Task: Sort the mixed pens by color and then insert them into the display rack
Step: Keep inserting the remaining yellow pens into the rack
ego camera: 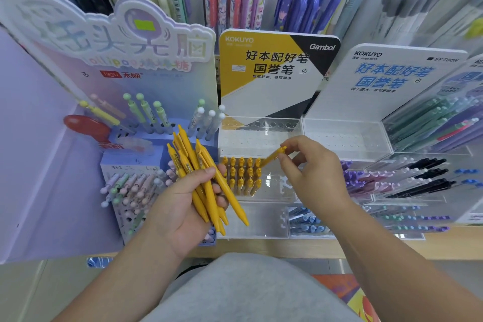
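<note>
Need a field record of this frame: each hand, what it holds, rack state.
left: left hand grips a bundle of yellow plastic pens
right: right hand pinches a single yellow pen, tilted over the rack
rack: clear acrylic display rack; standing yellow pens fill its left part, right-side holes unfilled
behind: yellow, black and white KOKUYO sign card

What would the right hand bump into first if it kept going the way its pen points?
Probably the standing yellow pens in the clear rack. The right hand pinches a single pen aimed down-left at their rightmost column, but depth is hard to judge.
</note>
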The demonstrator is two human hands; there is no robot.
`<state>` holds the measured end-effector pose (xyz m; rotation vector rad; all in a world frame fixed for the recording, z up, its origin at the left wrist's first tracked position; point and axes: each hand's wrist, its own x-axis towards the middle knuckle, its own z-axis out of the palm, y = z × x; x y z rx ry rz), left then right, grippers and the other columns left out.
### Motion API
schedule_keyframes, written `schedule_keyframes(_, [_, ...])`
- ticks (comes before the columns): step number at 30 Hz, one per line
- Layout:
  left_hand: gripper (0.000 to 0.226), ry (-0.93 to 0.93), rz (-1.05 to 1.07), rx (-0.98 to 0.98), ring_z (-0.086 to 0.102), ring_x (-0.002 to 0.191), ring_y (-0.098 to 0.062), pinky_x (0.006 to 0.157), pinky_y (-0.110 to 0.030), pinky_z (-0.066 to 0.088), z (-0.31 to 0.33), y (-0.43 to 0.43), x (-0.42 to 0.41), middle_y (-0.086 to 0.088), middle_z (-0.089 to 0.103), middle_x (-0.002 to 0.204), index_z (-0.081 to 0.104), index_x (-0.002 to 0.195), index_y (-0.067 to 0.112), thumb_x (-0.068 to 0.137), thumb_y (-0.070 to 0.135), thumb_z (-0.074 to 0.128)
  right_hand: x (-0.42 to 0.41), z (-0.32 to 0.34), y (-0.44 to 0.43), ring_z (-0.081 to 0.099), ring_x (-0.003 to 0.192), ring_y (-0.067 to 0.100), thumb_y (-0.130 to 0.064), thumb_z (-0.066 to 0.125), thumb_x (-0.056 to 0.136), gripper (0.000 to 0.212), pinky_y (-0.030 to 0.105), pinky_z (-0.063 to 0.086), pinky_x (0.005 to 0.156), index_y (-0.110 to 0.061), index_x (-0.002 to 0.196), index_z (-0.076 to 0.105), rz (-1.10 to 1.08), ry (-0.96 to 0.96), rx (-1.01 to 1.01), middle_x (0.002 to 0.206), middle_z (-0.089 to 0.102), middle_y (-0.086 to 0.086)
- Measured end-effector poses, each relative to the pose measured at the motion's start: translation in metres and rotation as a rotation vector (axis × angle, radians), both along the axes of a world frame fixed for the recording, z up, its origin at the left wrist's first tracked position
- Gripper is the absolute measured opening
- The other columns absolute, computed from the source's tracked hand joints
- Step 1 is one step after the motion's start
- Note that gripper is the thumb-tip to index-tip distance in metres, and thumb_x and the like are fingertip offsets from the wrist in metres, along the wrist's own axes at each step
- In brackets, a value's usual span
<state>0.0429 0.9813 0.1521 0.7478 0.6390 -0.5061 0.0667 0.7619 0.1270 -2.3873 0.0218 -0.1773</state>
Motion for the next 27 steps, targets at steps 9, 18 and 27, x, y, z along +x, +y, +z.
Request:
schedule_keyframes(9, [0.019,0.005,-0.010,0.022,0.053,0.052,-0.011,0.046,-0.023,0.047,0.002,-0.001,0.003,-0.005,0.054,0.064,0.080,0.080,0.003,0.074,0.016,0.066,0.001,0.004,-0.001,0.059,0.057,0.010,-0.017,0.074,0.080,0.010,0.036,0.055,0.057,-0.018,0.078,0.064,-0.061,0.034,0.041,0.063,0.062,-0.011])
schedule_keyframes(18, [0.019,0.006,-0.009,0.008,0.053,0.051,-0.011,0.045,-0.023,0.047,0.002,-0.003,0.003,-0.005,0.054,0.064,0.079,0.080,0.003,0.073,0.015,0.066,0.008,0.000,-0.001,0.060,0.060,0.007,-0.016,0.075,0.079,0.009,0.029,0.054,0.059,-0.017,0.081,0.066,-0.014,0.120,-0.047,0.065,0.063,-0.012])
schedule_keyframes(27, [0.019,0.009,0.001,0.004,0.052,0.054,-0.012,0.046,-0.024,0.048,0.000,0.001,0.001,-0.006,0.055,0.067,0.079,0.082,0.003,0.075,0.015,0.066,0.017,-0.016,0.012,0.062,0.071,0.009,-0.026,0.073,0.087,0.014,0.028,0.055,0.072,-0.022,0.101,0.071,0.144,0.167,-0.156,0.078,0.065,-0.012])
